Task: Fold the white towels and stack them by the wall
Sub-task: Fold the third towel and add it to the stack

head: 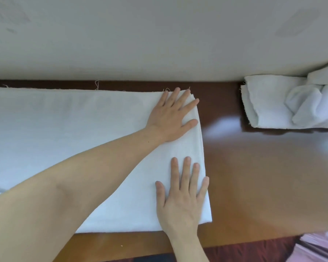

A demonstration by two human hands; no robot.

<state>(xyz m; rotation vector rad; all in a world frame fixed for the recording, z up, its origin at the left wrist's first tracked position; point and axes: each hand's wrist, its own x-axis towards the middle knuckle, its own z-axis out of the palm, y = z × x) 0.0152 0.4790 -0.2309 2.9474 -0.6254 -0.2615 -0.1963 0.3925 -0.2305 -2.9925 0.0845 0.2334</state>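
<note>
Pressing flat is the step in hand, as I judge it: both hands lie palm-down with fingers spread on the towel (68, 133), gripping nothing. The left hand (173, 115) crosses over to the far right corner, its fingertips reaching the cloth's right edge, where several layers show. The right hand (181, 196) rests nearer the body, just inside the same edge, little finger touching it. The towel stretches away to the left of both hands and out of view, lying on the counter (254, 167), its far edge close to the wall (159, 38).

To do this well, keep the palms flat and sweep outward from the middle toward that right edge, so trapped air and ridges leave before the next fold. Check that the layers under the left fingertips line up; loose threads there suggest a raw hem that may creep. Hold one hand as an anchor while the other smooths.

Beyond the hands to the right, well apart, a pile (292, 103) of white cloth sits against the wall, partly rumpled.
</note>
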